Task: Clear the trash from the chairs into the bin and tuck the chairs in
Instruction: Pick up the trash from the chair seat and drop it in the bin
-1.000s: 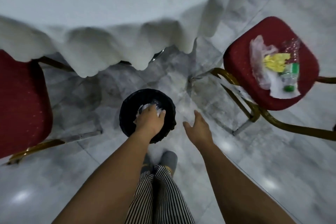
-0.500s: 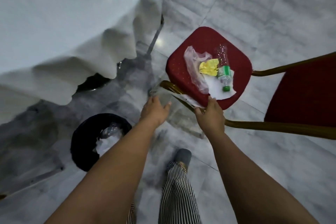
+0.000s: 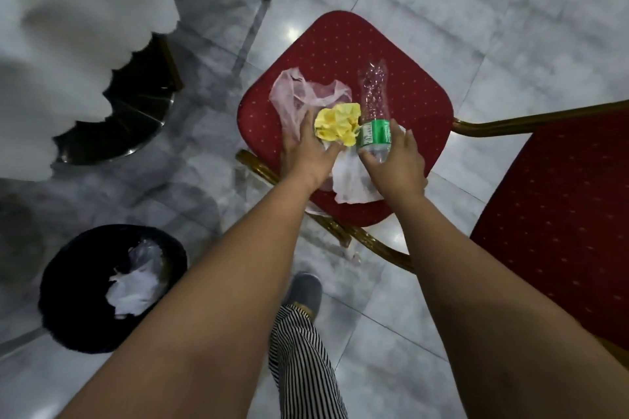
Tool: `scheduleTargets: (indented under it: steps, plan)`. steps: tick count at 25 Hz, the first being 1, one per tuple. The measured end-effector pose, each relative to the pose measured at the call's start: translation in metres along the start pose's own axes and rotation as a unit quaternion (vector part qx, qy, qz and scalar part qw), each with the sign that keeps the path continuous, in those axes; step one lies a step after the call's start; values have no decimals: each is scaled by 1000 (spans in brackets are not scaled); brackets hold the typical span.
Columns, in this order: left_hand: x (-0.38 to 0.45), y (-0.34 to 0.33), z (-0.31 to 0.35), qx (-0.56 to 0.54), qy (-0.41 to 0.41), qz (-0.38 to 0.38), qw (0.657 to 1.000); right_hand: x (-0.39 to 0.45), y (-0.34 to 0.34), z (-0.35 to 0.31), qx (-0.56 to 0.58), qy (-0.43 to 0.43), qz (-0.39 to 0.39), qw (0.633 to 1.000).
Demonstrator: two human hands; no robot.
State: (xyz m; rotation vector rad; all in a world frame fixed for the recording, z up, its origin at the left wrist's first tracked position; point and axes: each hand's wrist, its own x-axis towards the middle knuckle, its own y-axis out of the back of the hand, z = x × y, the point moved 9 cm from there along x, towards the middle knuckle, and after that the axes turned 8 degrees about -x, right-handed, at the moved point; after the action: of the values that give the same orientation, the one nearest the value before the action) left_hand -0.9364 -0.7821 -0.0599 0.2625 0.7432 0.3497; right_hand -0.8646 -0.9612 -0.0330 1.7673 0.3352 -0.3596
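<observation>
The trash sits on the red chair seat (image 3: pixel 391 54) in front of you: a crumpled yellow wrapper (image 3: pixel 337 124) in the middle, a thin pinkish plastic bag (image 3: pixel 295 92) to its left, a clear plastic bottle (image 3: pixel 373 105) with a green label lying to its right with its cap end toward you, and a white tissue (image 3: pixel 350 180) spread under the near edge of the pile. Your right hand (image 3: pixel 396 163) wraps the bottle's lower end, thumb on one side and fingers curled round the other, so it grips the bottle. Your left hand (image 3: pixel 306 153) lies flat with fingers spread, pressing on the bag and touching the yellow wrapper's edge, not closed on anything. The seat's gold frame (image 3: pixel 340 231) runs along its near side. The black bin (image 3: pixel 68 309) stands on the marble floor (image 3: pixel 510 10) to your lower left, well apart from the seat, with white paper and clear plastic inside. A second red chair (image 3: pixel 561 231) is at your right, and the white tablecloth (image 3: pixel 68 10) hangs at upper left.
</observation>
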Motion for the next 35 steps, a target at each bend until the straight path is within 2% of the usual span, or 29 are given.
scheduleTargets:
  steps: [4,8,11,14,18,22,31,35]
  plan:
    - [31,1,4,-20,30,51,998,32,-9,3,52,-15,-27,998]
    - [47,-14,13,-35,55,53,997,48,-25,3,135,-40,-42,989]
    - [52,-20,13,-50,66,47,996,47,-26,-5,151,-29,-22,988]
    - [49,-28,9,-134,68,7,989,42,-26,-7,168,-16,-3,986]
    - [37,-34,0,-262,99,-32,959,33,-32,-6,246,-30,-29,968]
    - [23,-26,-13,-325,115,-45,938,16,-30,-17,259,-22,-26,965]
    - [-42,44,-63,-376,112,-15,920,-71,-39,-73,210,19,-32,977]
    - [-92,121,-131,-406,112,29,907,-151,-80,-133,203,65,-55,975]
